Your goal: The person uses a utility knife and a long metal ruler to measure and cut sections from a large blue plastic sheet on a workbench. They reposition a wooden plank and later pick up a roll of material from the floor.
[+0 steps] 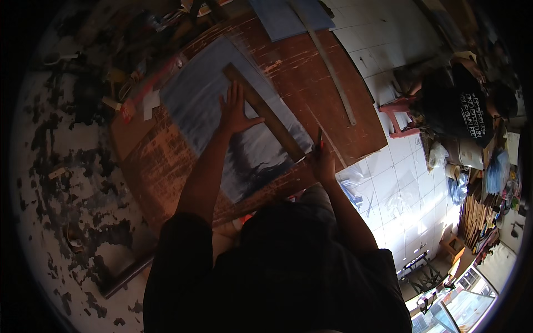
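A sheet with a blue-grey, cloudy picture [191,94] lies on a worn red-brown work table [355,100]. Across it, slanting toward me, runs a long flat wooden straightedge [272,120]. My left hand [236,115] rests flat with its fingers spread, the fingertips at the straightedge and the palm over the sheet. Close to the straightedge's near end, my right hand [323,164] is closed round a slim red-and-dark tool [318,143], its thin end pointing up and away. It resembles a utility knife, but its blade is not clear.
A second long thin ruler [327,61] lies farther right, partly over another blue sheet [283,19]. Clutter crowds the table's far left edge. Right of the table, on a white tiled floor [388,183], another person in a black shirt [452,105] is beside a red stool [397,117].
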The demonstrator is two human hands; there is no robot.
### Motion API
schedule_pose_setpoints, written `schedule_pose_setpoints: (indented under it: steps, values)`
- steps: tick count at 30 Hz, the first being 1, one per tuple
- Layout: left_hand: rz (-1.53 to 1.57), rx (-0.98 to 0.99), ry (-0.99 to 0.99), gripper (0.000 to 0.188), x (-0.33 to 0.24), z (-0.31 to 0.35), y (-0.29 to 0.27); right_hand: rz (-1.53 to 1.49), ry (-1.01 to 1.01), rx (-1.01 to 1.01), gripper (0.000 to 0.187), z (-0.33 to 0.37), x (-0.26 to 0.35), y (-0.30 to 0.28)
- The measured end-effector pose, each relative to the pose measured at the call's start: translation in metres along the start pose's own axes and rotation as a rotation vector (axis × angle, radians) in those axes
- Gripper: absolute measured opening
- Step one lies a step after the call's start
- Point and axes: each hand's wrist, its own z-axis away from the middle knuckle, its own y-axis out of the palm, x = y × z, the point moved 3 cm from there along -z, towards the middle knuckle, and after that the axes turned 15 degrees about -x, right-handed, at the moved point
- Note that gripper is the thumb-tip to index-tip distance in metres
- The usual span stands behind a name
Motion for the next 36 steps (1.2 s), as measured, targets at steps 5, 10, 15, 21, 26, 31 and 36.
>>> schedule_pose_setpoints:
  steps: [5,10,15,21,26,31,36]
  values:
    - [-0.022,-0.042,0.008,0.151,-0.005,0.001,0.000,-0.037,-0.022,0.074,0.046,-0.004,-0.008,0.001]
    - [0.039,-0.032,0.032,0.149,-0.054,0.019,0.001,0.046,-0.153,0.001,0.048,0.016,-0.008,-0.014]
    - [0.084,-0.086,0.043,0.151,-0.083,0.031,0.008,-0.061,0.000,0.026,0.054,0.029,-0.035,-0.029]
    - [0.073,-0.104,0.077,0.148,-0.090,0.030,0.014,-0.114,-0.053,0.029,0.053,0.023,-0.047,-0.036]
    - [0.033,-0.108,0.080,0.150,-0.091,0.028,0.015,-0.216,-0.062,0.016,0.050,0.022,-0.044,-0.039]
    - [0.023,-0.113,0.075,0.151,-0.091,0.028,0.018,-0.196,-0.051,0.043,0.046,0.022,-0.054,-0.038]
    - [0.025,-0.108,0.072,0.151,-0.091,0.027,0.019,-0.200,-0.071,0.048,0.043,0.020,-0.048,-0.041]
